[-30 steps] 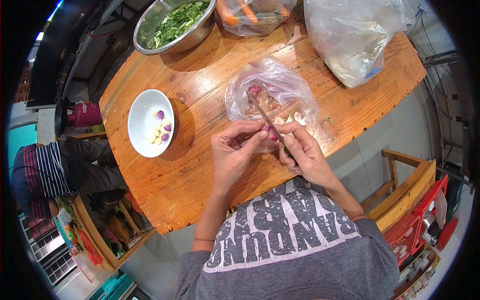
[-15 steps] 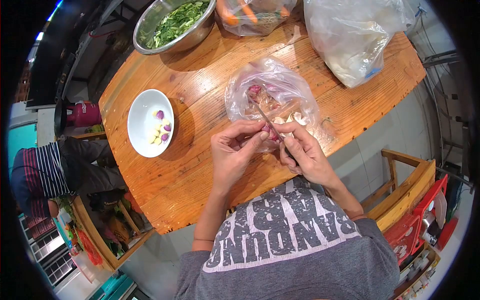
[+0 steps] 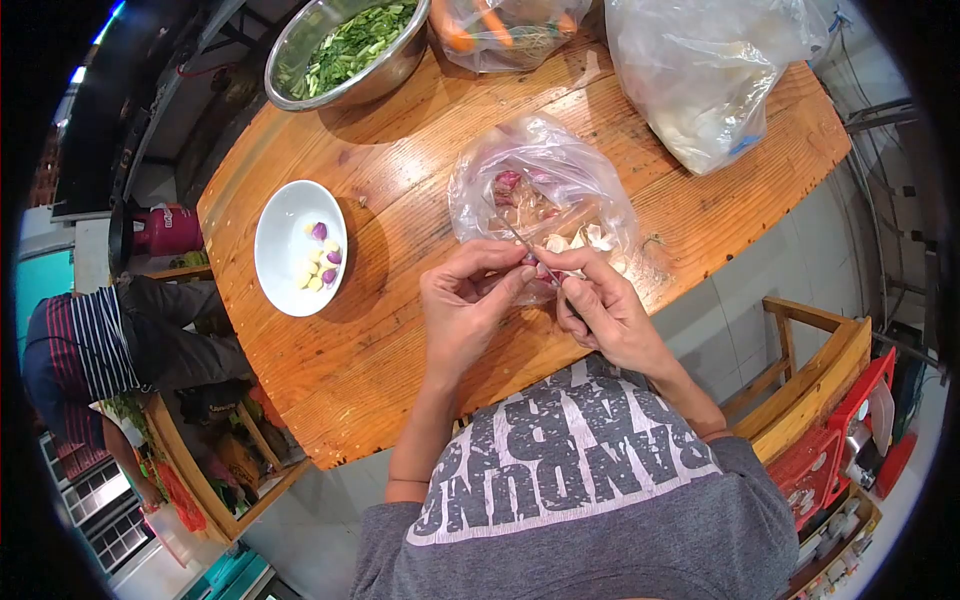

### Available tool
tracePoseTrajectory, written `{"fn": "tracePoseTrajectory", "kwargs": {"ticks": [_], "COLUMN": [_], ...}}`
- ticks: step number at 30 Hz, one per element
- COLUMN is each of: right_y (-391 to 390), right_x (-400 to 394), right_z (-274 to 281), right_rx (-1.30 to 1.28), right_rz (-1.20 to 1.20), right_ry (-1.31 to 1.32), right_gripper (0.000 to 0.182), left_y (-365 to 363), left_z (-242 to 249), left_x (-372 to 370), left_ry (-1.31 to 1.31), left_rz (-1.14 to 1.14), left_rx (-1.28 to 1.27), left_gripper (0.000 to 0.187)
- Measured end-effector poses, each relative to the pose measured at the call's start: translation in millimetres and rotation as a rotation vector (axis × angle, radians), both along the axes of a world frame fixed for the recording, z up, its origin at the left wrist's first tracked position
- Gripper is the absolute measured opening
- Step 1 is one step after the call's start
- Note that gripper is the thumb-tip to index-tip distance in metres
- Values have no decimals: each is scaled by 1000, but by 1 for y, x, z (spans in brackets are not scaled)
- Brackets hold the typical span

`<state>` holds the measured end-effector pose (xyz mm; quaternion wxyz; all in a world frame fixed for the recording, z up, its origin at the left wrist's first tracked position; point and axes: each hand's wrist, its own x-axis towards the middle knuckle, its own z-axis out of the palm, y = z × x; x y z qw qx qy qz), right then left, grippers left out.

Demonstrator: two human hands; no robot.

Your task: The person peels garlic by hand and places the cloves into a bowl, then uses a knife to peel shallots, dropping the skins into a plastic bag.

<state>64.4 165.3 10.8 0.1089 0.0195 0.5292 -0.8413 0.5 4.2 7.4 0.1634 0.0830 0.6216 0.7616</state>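
Note:
My left hand (image 3: 466,305) pinches a small purple shallot (image 3: 530,259) between thumb and fingertips, over the table's near side. A small knife (image 3: 517,235) is in my right hand (image 3: 612,318), its blade slanting up and left beside the shallot. Fingers hide the handle and part of the shallot. Just beyond both hands lies an open clear plastic bag (image 3: 592,172) with reddish shallots (image 3: 507,182) and papery skins inside. Pale garlic skins (image 3: 597,237) rest near my right fingertips. To the left, a white bowl (image 3: 275,235) holds several peeled garlic cloves and purple shallots.
On the wooden table (image 3: 400,215), a steel bowl (image 3: 375,88) of chopped greens stands at the back left. A bag of carrots (image 3: 495,28) and a large plastic bag (image 3: 690,90) sit along the far edge. Another person (image 3: 110,340) bends at the left; a wooden stool (image 3: 800,390) stands right.
The knife has shifted slightly, with less of its blade showing past my fingers. My right fingers have curled in closer to the shallot. The other person's arm now reaches further down.

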Motion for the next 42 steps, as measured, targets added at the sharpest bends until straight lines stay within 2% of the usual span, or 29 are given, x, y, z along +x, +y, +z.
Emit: {"fn": "tracePoseTrajectory", "kwargs": {"ticks": [3, 21, 30, 35, 39, 42], "right_y": [1, 9, 3, 6, 9, 6], "right_x": [1, -2, -3, -3, -1, -2], "right_z": [-2, 5, 8, -1, 1, 4], "right_rx": [3, -72, -45, -21, -111, -104], "right_rz": [-5, 64, 30, 59, 41, -10], "right_ry": [9, -109, -63, 1, -65, -69], "right_gripper": [31, 35, 39, 37, 35, 34], "left_y": [0, -2, -1, -2, -4, -4], "left_z": [2, 4, -1, 4, 1, 1], "left_x": [-1, -2, 0, 0, -4, -3], "left_ry": [18, -185, -29, -73, -155, -156], "left_rz": [-8, -51, 2, -17, -64, -52], "left_rx": [-33, 134, 74, 69, 138, 80], "left_gripper": [17, 18, 17, 15, 13, 16]}}
